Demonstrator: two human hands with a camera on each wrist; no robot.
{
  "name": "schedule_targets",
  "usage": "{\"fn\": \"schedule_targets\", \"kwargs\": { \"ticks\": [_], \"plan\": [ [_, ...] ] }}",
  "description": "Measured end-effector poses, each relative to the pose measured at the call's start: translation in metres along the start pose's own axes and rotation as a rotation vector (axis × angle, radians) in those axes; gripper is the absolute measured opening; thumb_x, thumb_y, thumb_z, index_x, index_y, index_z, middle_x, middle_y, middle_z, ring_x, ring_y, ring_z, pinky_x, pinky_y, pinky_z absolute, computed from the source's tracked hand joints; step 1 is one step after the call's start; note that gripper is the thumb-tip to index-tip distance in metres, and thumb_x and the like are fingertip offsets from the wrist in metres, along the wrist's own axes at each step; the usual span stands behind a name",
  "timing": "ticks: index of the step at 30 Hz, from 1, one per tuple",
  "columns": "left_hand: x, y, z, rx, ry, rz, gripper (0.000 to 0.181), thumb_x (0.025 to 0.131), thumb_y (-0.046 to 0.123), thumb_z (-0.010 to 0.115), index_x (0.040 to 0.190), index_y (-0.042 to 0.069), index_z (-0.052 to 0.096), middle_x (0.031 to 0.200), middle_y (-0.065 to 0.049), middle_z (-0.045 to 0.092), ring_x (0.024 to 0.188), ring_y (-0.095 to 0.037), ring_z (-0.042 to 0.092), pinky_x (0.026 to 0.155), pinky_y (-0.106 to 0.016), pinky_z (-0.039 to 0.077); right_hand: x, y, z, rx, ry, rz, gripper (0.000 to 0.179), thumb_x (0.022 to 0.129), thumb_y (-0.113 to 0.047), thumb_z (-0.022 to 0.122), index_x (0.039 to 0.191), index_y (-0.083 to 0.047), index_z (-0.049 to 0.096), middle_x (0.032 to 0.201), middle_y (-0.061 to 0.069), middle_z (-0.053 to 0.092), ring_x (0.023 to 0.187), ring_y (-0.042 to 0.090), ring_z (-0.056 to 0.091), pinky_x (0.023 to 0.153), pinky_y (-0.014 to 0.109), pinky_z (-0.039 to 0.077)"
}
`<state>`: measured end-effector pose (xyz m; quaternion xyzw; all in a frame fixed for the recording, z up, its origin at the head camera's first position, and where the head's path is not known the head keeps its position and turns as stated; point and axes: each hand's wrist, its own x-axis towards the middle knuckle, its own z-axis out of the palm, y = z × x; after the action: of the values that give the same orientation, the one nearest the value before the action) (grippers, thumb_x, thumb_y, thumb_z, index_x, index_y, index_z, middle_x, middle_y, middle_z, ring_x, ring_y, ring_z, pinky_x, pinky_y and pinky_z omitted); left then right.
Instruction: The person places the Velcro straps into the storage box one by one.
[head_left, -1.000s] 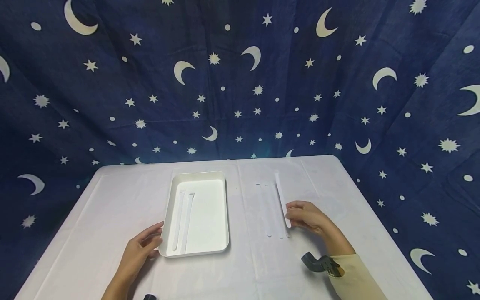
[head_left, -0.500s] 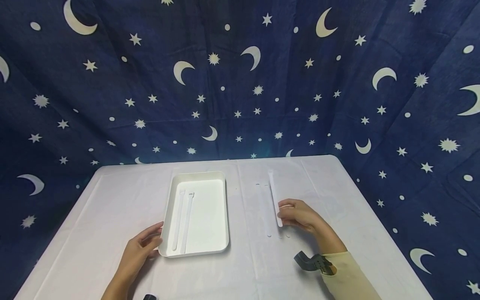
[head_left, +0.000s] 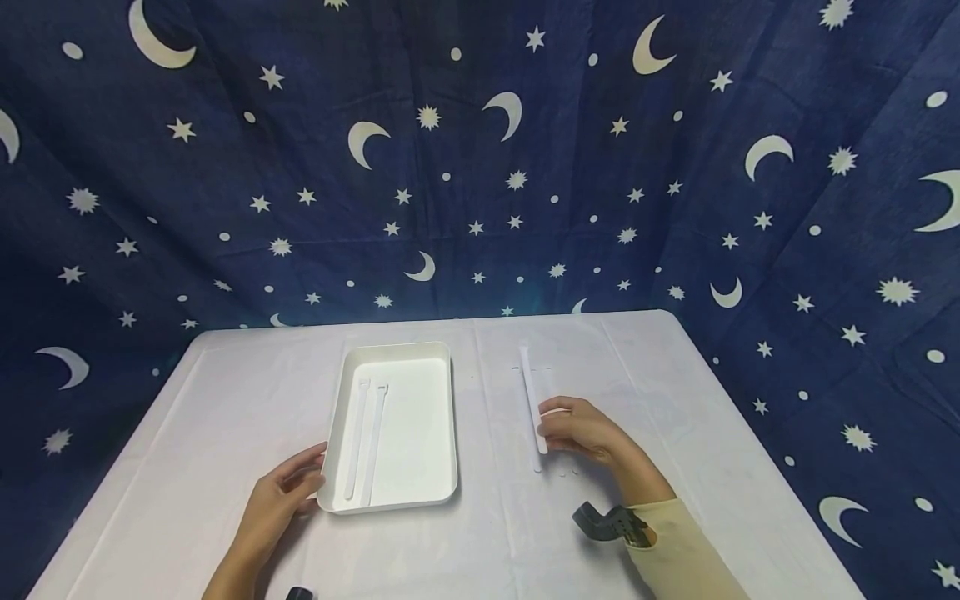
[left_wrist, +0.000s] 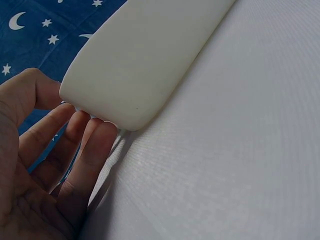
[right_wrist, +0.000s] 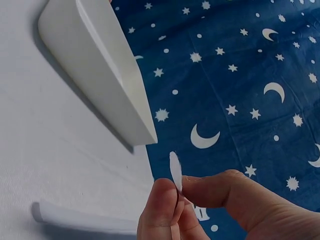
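At its lower left corner, a white tray (head_left: pixel 416 450) is touched by my left hand (head_left: pixel 273 500), whose fingers are loosely bent. The left wrist view has the thumb by the tray's rim and the fingertips against its side wall. Two white cable ties (head_left: pixel 358 442) with slotted heads lie lengthwise inside. My right hand (head_left: pixel 585 429) pinches another cable tie (head_left: pixel 533 400) near its rounded end between thumb and fingers. In the right wrist view that rounded end (right_wrist: pixel 175 167) sticks up from the fingertips. Beneath it lies a further cable tie (head_left: pixel 536 462), mostly covered.
Small rounded tips (head_left: pixel 575 472) show on the white tablecloth (head_left: pixel 480 550) by my right hand; the cloth's colour hides the rest. A dark blue curtain (head_left: pixel 480 167) with moons and stars hangs behind the table. A black wrist mount (head_left: pixel 611 525) sits under the right sleeve.
My right hand has moved left with the cable tie, over the leftmost one on the cloth. The left hand and the tray have stayed in place.
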<state>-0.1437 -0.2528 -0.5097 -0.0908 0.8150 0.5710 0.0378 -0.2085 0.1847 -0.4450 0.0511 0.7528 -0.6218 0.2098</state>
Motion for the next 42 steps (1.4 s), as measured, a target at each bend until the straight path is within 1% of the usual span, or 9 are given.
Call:
{"fn": "schedule_targets", "kwargs": {
  "ticks": [9, 21, 29, 39, 42],
  "plan": [
    [0.001, 0.0, 0.0, 0.014, -0.003, -0.003, 0.053, 0.093, 0.02, 0.065, 0.142, 0.007, 0.05, 0.134, -0.02, 0.056, 0.091, 0.006, 0.062, 0.071, -0.025, 0.06, 0.001, -0.006, 0.009, 0.009, -0.023, 0.005, 0.046, 0.081, 0.003, 0.068, 0.123, 0.01, 0.051, 0.078, 0.002, 0.066, 0.068, 0.014, 0.063, 0.063, 0.024, 0.059],
    [-0.001, -0.001, -0.001, -0.003, -0.006, 0.009, 0.053, 0.093, 0.019, 0.066, 0.142, 0.006, 0.05, 0.134, -0.021, 0.055, 0.092, 0.006, 0.062, 0.072, -0.026, 0.06, 0.001, -0.011, 0.022, 0.0, -0.048, -0.016, 0.043, 0.081, 0.002, 0.068, 0.121, 0.009, 0.053, 0.076, 0.001, 0.065, 0.067, 0.013, 0.063, 0.065, 0.027, 0.06],
    [0.0, 0.0, 0.0, 0.008, -0.004, -0.004, 0.054, 0.093, 0.021, 0.066, 0.143, 0.008, 0.05, 0.135, -0.02, 0.056, 0.091, 0.005, 0.062, 0.072, -0.025, 0.06, 0.001, -0.015, 0.029, 0.002, -0.104, -0.036, 0.048, 0.08, 0.002, 0.065, 0.124, 0.012, 0.049, 0.077, 0.0, 0.068, 0.068, 0.013, 0.063, 0.065, 0.025, 0.059],
    [0.0, -0.001, 0.0, 0.019, 0.001, 0.008, 0.054, 0.093, 0.021, 0.066, 0.142, 0.007, 0.05, 0.135, -0.02, 0.056, 0.091, 0.008, 0.061, 0.072, -0.024, 0.06, 0.003, -0.017, 0.04, 0.015, -0.13, -0.037, 0.045, 0.079, 0.003, 0.066, 0.121, 0.01, 0.051, 0.082, 0.002, 0.069, 0.068, 0.012, 0.062, 0.064, 0.024, 0.059],
    [0.0, -0.001, 0.0, 0.023, 0.003, 0.014, 0.053, 0.093, 0.021, 0.066, 0.142, 0.007, 0.05, 0.134, -0.02, 0.056, 0.091, 0.009, 0.061, 0.073, -0.024, 0.06, 0.004, -0.017, 0.044, 0.017, -0.139, -0.044, 0.044, 0.079, 0.003, 0.067, 0.12, 0.01, 0.052, 0.085, 0.005, 0.07, 0.069, 0.012, 0.063, 0.066, 0.025, 0.06]
  ]
}}
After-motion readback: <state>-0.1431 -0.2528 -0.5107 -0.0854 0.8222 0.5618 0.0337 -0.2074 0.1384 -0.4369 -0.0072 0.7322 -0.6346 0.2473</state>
